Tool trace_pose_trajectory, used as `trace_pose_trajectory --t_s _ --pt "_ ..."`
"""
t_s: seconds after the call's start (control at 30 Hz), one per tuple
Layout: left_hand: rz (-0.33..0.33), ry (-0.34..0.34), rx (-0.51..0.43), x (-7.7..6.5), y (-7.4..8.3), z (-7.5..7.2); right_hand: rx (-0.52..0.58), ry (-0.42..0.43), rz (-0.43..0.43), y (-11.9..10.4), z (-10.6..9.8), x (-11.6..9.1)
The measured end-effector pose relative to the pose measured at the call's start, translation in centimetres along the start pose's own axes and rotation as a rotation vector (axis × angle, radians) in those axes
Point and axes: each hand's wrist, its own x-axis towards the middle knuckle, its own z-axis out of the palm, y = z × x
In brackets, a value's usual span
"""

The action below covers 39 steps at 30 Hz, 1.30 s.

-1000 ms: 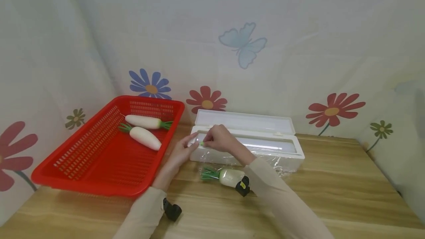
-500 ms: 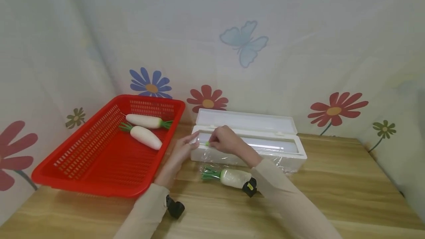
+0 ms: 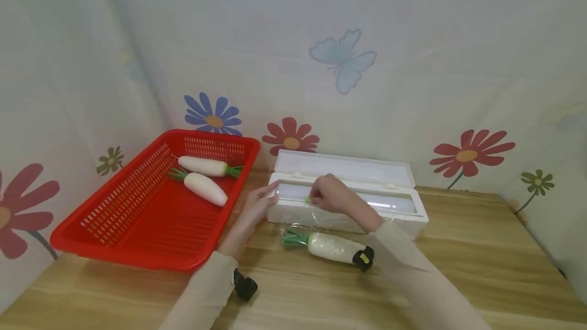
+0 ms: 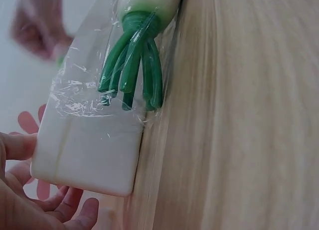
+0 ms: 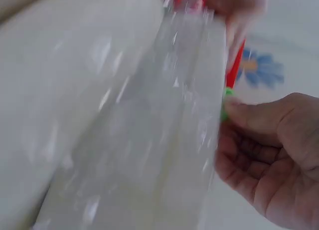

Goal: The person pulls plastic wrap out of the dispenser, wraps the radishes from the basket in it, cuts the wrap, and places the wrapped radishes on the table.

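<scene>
A white cling film box (image 3: 293, 214) lies on the table with its lid raised and a shiny film roll (image 3: 390, 202) inside. My left hand (image 3: 252, 209) grips its left end, thumb and fingers spread around the corner in the left wrist view. With thumb and fingers my right hand (image 3: 334, 193) pinches a small green slider cutter (image 5: 227, 98) on the box's front top edge. Clear film (image 4: 75, 103) drapes down the front of the box. It also covers a white radish (image 3: 337, 247) with green stalks (image 4: 132, 65), lying before the box; its right end is hidden behind the wrist camera.
On the left stands a red plastic basket (image 3: 160, 223) holding two more white radishes, one lower (image 3: 205, 188) and one upper (image 3: 202, 165). Behind the wooden table (image 3: 486, 269) hangs a cloth (image 3: 403, 95) printed with flowers and a butterfly.
My right hand has slid rightward along the box edge with the green slider cutter. My left hand has stayed at the box's left end. The view has shifted slightly.
</scene>
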Motion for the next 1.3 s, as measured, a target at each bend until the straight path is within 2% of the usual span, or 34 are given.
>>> trace_pose_trajectory --t_s 0.1,0.27,0.47,0.73,0.97,1.17,1.3 --pt "0.007 0.021 0.028 -0.1 -0.1 -1.2 0.022 -0.016 0.039 2.1 -1.5 -3.1" --pt "0.002 0.036 0.023 -0.4 -0.5 -2.7 -0.012 0.017 0.062 4.8 -3.1 -7.3" --pt "0.012 -0.002 0.003 -0.3 -0.8 -1.8 -0.028 0.021 0.082 6.4 -4.4 -10.6" --pt "0.025 0.000 0.039 -0.6 -0.4 -0.4 -0.045 0.016 0.187 8.5 -6.4 -16.0" --pt "0.072 -0.001 0.047 -0.7 -0.4 0.2 -0.074 0.076 0.211 9.1 -6.5 -17.9" --pt "0.125 0.026 0.084 -0.8 -0.3 0.9 -0.028 0.198 0.296 9.0 -5.7 -19.0" --pt "0.160 0.062 0.135 -1.7 -0.2 1.2 0.019 0.269 0.387 8.6 -5.3 -20.0"
